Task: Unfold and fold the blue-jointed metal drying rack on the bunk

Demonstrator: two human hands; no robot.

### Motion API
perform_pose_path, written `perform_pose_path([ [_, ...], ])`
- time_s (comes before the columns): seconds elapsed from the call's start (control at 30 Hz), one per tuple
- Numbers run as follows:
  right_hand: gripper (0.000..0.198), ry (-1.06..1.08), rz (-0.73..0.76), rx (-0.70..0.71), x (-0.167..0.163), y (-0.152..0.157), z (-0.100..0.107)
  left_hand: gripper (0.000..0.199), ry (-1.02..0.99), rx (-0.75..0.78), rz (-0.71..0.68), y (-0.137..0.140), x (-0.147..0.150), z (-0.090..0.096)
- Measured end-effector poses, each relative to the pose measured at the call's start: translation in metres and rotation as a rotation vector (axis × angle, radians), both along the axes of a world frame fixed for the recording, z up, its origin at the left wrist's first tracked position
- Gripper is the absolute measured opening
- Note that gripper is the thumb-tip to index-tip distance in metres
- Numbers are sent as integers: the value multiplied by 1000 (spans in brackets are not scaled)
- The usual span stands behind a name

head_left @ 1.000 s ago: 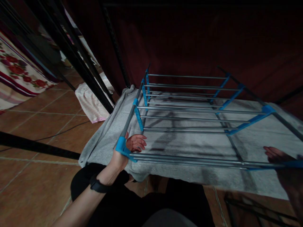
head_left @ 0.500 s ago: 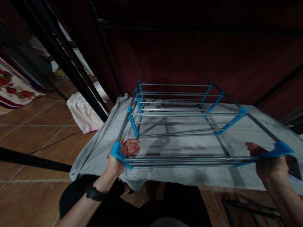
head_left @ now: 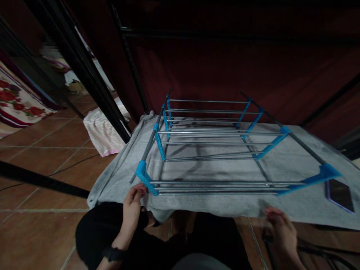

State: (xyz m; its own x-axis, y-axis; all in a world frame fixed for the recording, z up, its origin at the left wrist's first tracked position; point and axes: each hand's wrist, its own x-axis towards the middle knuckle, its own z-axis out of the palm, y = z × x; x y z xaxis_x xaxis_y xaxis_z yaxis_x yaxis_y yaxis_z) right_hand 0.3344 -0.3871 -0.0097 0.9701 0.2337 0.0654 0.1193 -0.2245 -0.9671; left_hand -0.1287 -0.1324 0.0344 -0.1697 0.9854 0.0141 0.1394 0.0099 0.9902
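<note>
A metal-tube rack with blue plastic brackets (head_left: 208,132) stands on a grey cloth (head_left: 219,206). Its near left corner bracket is just beyond my left hand (head_left: 132,204), whose fingers are loosely bent with nothing visible in them. Whether the fingertips touch the bracket I cannot tell. My right hand (head_left: 282,228) is in front of the cloth's near edge, apart from the rack. Motion smears its fingers, but no object shows in it. The rack's side tubes run from the near corners toward the dark red curtain.
At the cloth's right lies a phone (head_left: 339,195). A black metal post (head_left: 92,82) rises on the left, near a striped cloth (head_left: 104,131) on the tiled floor (head_left: 42,165). The dark red curtain (head_left: 225,71) hangs behind the rack. Black metal bars (head_left: 323,249) show at lower right.
Both hands have come away from the near corner brackets. The right hand has moved left and toward me, uncovering the phone. The left hand has drawn back and down. The rack stays standing.
</note>
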Motion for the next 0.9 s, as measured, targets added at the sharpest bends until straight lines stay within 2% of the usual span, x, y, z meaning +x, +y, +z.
perform_pose_path([
  [0.07,26,-108,424,-130,-51,6,-14,26,132,18,-76,-11,-3,-15],
  [0.13,30,-351,794,-159,-98,27,-18,26,232,54,-144,-17,-1,-23],
  [0.23,47,-738,1122,-217,-153,71,-12,26,346,103,-255,-18,5,-30],
  [0.37,55,-1011,1214,-338,-197,124,-2,26,408,116,-331,-13,6,-36],
  [0.53,45,-1037,1200,-519,-218,164,2,19,446,111,-368,-8,6,-40],
  [0.7,39,-996,1217,-566,-220,176,4,27,486,118,-368,-8,14,-37],
  [0.9,35,-947,1221,-588,-219,173,9,18,626,134,-260,-15,25,-35],
])
